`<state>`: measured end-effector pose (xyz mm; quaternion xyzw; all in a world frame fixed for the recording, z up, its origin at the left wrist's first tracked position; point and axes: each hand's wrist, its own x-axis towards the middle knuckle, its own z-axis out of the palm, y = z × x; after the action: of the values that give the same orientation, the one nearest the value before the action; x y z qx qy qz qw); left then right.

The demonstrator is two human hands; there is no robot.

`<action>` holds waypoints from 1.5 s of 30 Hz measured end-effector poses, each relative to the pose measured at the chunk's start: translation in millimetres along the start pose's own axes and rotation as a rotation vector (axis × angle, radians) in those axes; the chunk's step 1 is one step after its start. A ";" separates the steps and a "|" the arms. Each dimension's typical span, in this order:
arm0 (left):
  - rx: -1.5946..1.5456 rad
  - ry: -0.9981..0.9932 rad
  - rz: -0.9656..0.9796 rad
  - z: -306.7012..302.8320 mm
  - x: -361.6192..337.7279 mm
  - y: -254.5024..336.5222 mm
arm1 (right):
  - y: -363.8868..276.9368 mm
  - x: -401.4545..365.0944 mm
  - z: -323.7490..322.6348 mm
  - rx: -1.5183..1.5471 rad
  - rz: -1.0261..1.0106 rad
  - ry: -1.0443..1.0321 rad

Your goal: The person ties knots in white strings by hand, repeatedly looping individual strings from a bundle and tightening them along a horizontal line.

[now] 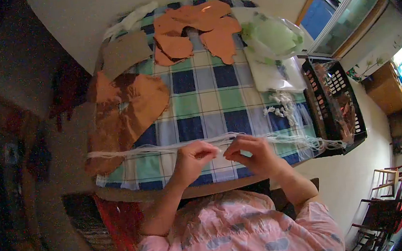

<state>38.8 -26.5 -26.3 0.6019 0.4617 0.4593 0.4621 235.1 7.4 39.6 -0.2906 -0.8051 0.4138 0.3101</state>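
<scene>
At the near side of the table, my left hand is closed in a pinch, with a short bit of white string at its fingertips. My right hand faces it just to the right, thumb and forefinger pinched on the same string; the exact grip is too small to see clearly. Just beyond both hands a long bundle of thin white strings stretches across the cloth. Its right end spreads into loose loops. Several knotted white string pieces lie farther right.
A checked tablecloth covers the table. Orange-brown sheet pieces lie at the back, and another brown piece at left. A clear bag with green contents rests on white sheets. A black crate stands at right.
</scene>
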 end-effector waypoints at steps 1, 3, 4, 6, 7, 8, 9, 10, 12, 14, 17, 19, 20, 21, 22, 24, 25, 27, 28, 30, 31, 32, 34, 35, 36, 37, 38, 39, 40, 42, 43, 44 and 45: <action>-0.035 -0.067 -0.029 0.5 -1.8 4.0 | 0.1 4.3 -1.9 -0.012 -0.023 0.025; -0.106 -0.208 -0.085 3.4 -7.7 19.6 | 5.6 13.0 -3.8 0.009 -0.026 0.073; -0.203 -0.209 -0.135 5.1 -10.1 25.6 | 16.7 18.8 -1.9 0.042 -0.009 0.096; -0.396 -0.202 -0.230 7.3 -14.3 33.0 | 38.7 19.3 9.4 0.208 0.097 0.131; -0.507 -0.150 -0.225 6.7 -13.6 31.8 | 50.2 12.4 20.8 0.341 0.187 0.139; -0.618 -0.094 -0.222 5.7 -13.6 29.6 | 58.7 4.1 31.9 0.475 0.280 0.143; -0.731 -0.036 -0.218 5.0 -14.2 27.0 | 64.0 -8.0 38.8 0.299 0.240 0.087; -0.646 0.029 -0.204 2.2 -13.1 24.3 | 61.3 -17.6 45.3 0.277 0.190 0.039; -0.473 0.149 -0.185 -5.7 -8.3 19.9 | 52.3 -31.7 52.9 0.239 0.095 -0.048; -0.251 0.180 -0.156 -6.1 -6.2 11.9 | 29.9 -35.0 46.8 0.208 0.108 -0.165; 0.100 0.079 -0.013 -1.9 -4.8 7.3 | -4.7 -28.4 29.0 0.113 0.014 -0.162; 0.140 -0.047 -0.014 7.2 -9.3 11.9 | -5.1 -10.4 16.5 0.049 -0.069 -0.092; 0.146 -0.098 0.042 9.5 -9.8 17.9 | -1.6 3.2 10.2 0.031 -0.102 -0.052; 0.153 -0.148 0.097 11.2 -10.6 26.3 | 0.2 11.0 7.2 0.013 -0.136 -0.015; 0.160 -0.195 0.153 13.2 -11.7 30.9 | 15.6 11.7 12.5 0.000 -0.087 -0.017; -0.047 -0.094 0.048 15.9 -15.5 28.3 | 59.0 12.3 28.1 -0.027 0.008 -0.025; -0.083 -0.018 0.036 12.8 -14.4 34.2 | 56.4 5.1 29.7 0.057 0.048 -0.139; -0.024 0.094 0.039 6.9 -14.1 34.6 | 48.3 -17.1 44.4 -0.083 -0.136 -0.222; 0.075 0.121 0.057 2.3 -12.5 30.3 | 41.4 -21.0 47.5 -0.149 -0.225 -0.261; 0.160 0.076 0.066 1.5 -13.9 21.8 | 10.3 -23.9 36.1 0.237 0.192 -0.218; 0.146 0.002 0.061 4.2 -15.6 18.3 | 6.1 -21.2 31.0 0.249 0.237 -0.165; 0.130 -0.076 0.061 7.7 -17.0 17.1 | 2.2 -18.3 25.8 0.263 0.282 -0.112; -0.111 -0.060 -0.048 16.0 -16.6 30.9 | 19.1 5.4 10.7 -0.077 0.028 0.029; -0.231 -0.010 -0.079 15.9 -13.9 28.8 | 35.9 1.6 16.9 -0.133 -0.079 -0.002; -0.351 0.045 -0.113 14.6 -12.7 26.1 | 38.8 -4.5 24.3 -0.156 -0.093 -0.045; -0.219 0.140 -0.076 13.3 -11.3 23.6 | 39.0 -15.0 33.0 -0.177 -0.102 -0.093; -0.126 0.144 -0.082 11.8 -10.1 19.0 | 39.1 -21.4 37.6 -0.196 -0.106 -0.140; -0.033 0.143 -0.089 10.3 -9.1 13.4 | 31.6 -21.8 35.3 -0.171 -0.059 -0.126; 0.061 0.135 -0.094 10.5 -9.2 10.6 | 22.8 -17.1 28.6 -0.170 -0.084 -0.105; -0.038 -0.010 -0.064 13.5 -13.5 13.7 | 11.8 -0.2 12.1 -0.173 -0.139 -0.049; -0.085 -0.079 -0.046 14.2 -14.9 15.4 | 20.4 2.7 14.5 -0.031 -0.001 0.006; -0.241 -0.012 -0.101 14.4 -14.3 13.6 | 25.9 1.8 18.0 -0.070 0.003 0.039; -0.397 0.061 -0.153 14.5 -12.3 8.9 | 30.4 0.3 22.3 -0.109 0.002 0.069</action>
<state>52.4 -41.8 -21.4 0.4482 0.4201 0.5228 0.5909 224.8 11.7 3.6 -0.3219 -0.8151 0.3591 0.3211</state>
